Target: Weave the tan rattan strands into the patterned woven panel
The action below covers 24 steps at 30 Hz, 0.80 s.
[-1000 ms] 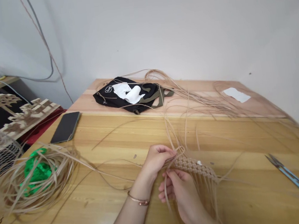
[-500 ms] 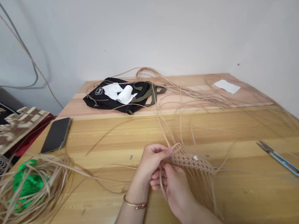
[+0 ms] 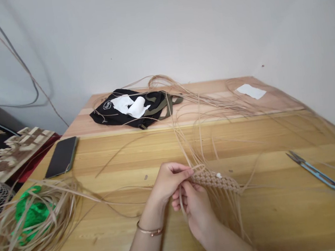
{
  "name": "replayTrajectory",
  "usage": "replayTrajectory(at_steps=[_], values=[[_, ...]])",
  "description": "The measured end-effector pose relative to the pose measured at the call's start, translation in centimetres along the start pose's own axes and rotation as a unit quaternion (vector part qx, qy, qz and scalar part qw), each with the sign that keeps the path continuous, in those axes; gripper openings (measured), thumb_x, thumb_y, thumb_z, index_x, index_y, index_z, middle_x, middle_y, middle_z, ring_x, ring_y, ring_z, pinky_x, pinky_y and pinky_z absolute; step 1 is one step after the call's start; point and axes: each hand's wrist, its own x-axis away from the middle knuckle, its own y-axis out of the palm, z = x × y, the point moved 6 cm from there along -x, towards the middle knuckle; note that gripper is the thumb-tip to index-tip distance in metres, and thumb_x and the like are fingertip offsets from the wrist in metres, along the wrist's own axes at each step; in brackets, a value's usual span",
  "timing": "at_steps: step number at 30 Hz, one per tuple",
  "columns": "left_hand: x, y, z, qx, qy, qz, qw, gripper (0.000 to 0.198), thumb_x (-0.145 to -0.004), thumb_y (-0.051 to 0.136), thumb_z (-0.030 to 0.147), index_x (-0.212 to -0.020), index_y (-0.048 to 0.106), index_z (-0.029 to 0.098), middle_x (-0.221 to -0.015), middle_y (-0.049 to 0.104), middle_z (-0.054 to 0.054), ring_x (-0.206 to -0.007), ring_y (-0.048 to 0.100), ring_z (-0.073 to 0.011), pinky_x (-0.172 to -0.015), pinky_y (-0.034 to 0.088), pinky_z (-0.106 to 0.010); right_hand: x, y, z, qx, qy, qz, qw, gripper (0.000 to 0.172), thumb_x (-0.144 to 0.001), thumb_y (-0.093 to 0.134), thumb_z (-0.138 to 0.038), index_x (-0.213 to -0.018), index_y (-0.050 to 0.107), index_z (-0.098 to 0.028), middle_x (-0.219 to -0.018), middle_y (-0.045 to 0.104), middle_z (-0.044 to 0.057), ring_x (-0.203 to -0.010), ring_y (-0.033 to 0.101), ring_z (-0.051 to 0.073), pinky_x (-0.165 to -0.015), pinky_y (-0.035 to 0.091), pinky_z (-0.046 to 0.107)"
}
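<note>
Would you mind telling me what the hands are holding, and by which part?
The left hand pinches the left end of the woven band; the right hand, just below it, grips loose strands hanging from that same end.

Pale matt rattan strips woven into a braided band [image 3: 216,180], smooth varnished wooden counter [image 3: 275,218], black cloth bag [image 3: 130,113], glossy dark phone [image 3: 61,156], metal-bladed snips [image 3: 313,170], crinkled shiny green plastic [image 3: 29,215].
</note>
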Motion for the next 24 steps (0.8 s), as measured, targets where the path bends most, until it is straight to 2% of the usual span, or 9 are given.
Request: replayTrajectory(at_steps=[6, 10, 12, 13, 16, 17, 18, 21, 24], values=[[-0.7, -0.3, 0.0, -0.059, 0.029, 0.039, 0.997, 0.028, -0.060, 0.068, 0.034, -0.074, 0.063, 0.010, -0.033, 0.045, 0.007, -0.023, 0.029, -0.0021, -0.025, 0.018, -0.015, 0.0, -0.2, 0.4, 0.004, -0.008, -0.062, 0.998, 0.023, -0.072, 0.053, -0.028, -0.055, 0.053, -0.014, -0.047, 0.056, -0.001, -0.041, 0.052, 0.009, -0.043, 0.041, 0.020], [-1.4, -0.5, 0.3, -0.068, 0.091, 0.071, 0.991, 0.022, -0.057, 0.070, 0.029, -0.069, 0.067, 0.011, -0.046, 0.058, 0.001, -0.039, 0.047, -0.0060, -0.039, 0.035, -0.017, 0.4, -1.0, -0.7, 0.166, -0.021, -0.119, 0.979, 0.023, -0.076, 0.048, -0.035, -0.067, 0.054, -0.015, -0.060, 0.059, 0.001, -0.055, 0.057, 0.012, -0.053, 0.043, 0.023], [-1.7, -0.5, 0.2, -0.055, 0.106, 0.070, 0.990, 0.021, -0.055, 0.071, 0.027, -0.066, 0.068, 0.010, -0.056, 0.064, -0.002, -0.049, 0.053, -0.0088, -0.049, 0.040, -0.019, 0.9, -1.5, -2.2, 0.357, -0.055, -0.143, 0.921, 0.026, -0.078, 0.043, -0.037, -0.063, 0.052, -0.017, -0.055, 0.056, 0.001, -0.051, 0.054, 0.013, -0.049, 0.039, 0.023], [-1.9, -0.5, 0.1, -0.046, 0.107, 0.067, 0.991, 0.021, -0.054, 0.071, 0.027, -0.066, 0.068, 0.010, -0.060, 0.065, -0.004, -0.053, 0.055, -0.0098, -0.052, 0.042, -0.020, 1.1, -1.7, -3.3, 0.468, -0.092, -0.133, 0.869, 0.030, -0.079, 0.042, -0.037, -0.059, 0.051, -0.017, -0.051, 0.053, 0.000, -0.048, 0.052, 0.013, -0.047, 0.036, 0.024], [-2.1, -0.4, -0.2, -0.020, 0.098, 0.057, 0.993, 0.025, -0.053, 0.073, 0.029, -0.067, 0.068, 0.009, -0.065, 0.068, -0.006, -0.057, 0.057, -0.0118, -0.058, 0.043, -0.023, 1.7, -2.5, -7.9, 0.702, -0.218, -0.012, 0.677, 0.040, -0.080, 0.038, -0.038, -0.046, 0.046, -0.018, -0.045, 0.051, 0.002, -0.046, 0.047, 0.014, -0.046, 0.027, 0.025], [-2.1, -0.4, -0.3, -0.014, 0.095, 0.057, 0.994, 0.026, -0.052, 0.073, 0.029, -0.067, 0.068, 0.009, -0.065, 0.068, -0.007, -0.056, 0.057, -0.0121, -0.058, 0.043, -0.023, 1.7, -2.7, -9.3, 0.728, -0.240, 0.030, 0.641, 0.040, -0.080, 0.039, -0.038, -0.047, 0.048, -0.018, -0.047, 0.053, 0.003, -0.048, 0.048, 0.015, -0.047, 0.026, 0.026], [-2.0, -0.4, -0.3, -0.009, 0.092, 0.056, 0.994, 0.026, -0.052, 0.073, 0.030, -0.067, 0.068, 0.009, -0.065, 0.068, -0.007, -0.056, 0.057, -0.0121, -0.057, 0.043, -0.023, 1.6, -2.9, -10.6, 0.736, -0.250, 0.063, 0.626, 0.036, -0.079, 0.040, -0.038, -0.051, 0.053, -0.019, -0.050, 0.056, 0.003, -0.050, 0.049, 0.015, -0.048, 0.026, 0.025], [-1.9, -0.2, -0.2, 0.007, 0.089, 0.043, 0.995, 0.025, -0.052, 0.073, 0.029, -0.066, 0.068, 0.009, -0.064, 0.068, -0.008, -0.054, 0.056, -0.0113, -0.056, 0.042, -0.023, 0.5, -3.2, -13.0, 0.714, -0.254, 0.099, 0.645, 0.020, -0.073, 0.051, -0.036, -0.077, 0.064, -0.020, -0.060, 0.063, 0.002, -0.056, 0.054, 0.016, -0.052, 0.031, 0.025], [-1.9, 0.0, -0.1, 0.022, 0.090, 0.028, 0.995, 0.025, -0.052, 0.073, 0.029, -0.065, 0.069, 0.009, -0.064, 0.068, -0.008, -0.053, 0.055, -0.0105, -0.056, 0.041, -0.022, -1.2, -2.8, -13.3, 0.658, -0.233, 0.029, 0.715, 0.022, -0.063, 0.061, -0.033, -0.079, 0.066, -0.018, -0.061, 0.064, 0.002, -0.056, 0.055, 0.015, -0.052, 0.034, 0.024]])
